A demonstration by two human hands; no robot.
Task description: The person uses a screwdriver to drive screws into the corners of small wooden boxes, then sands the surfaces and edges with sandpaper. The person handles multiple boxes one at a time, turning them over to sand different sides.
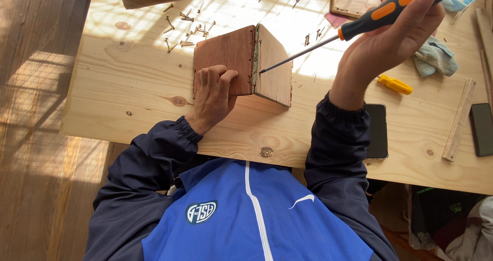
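Our left hand (213,94) presses flat on the box (241,66) on the table (128,86). Our right hand (382,48) grips the screwdriver (359,22), shaft slanting down-left, tip seemingly touching the box's ridge seam.

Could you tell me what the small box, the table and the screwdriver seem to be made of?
The box under the left hand looks like thin reddish-brown plywood, matt, with layered edges. The table looks like pale unfinished pine, with knots and grain showing. The screwdriver in the right hand has a slim shiny shaft, probably steel, and an orange and black handle, likely plastic or rubber.
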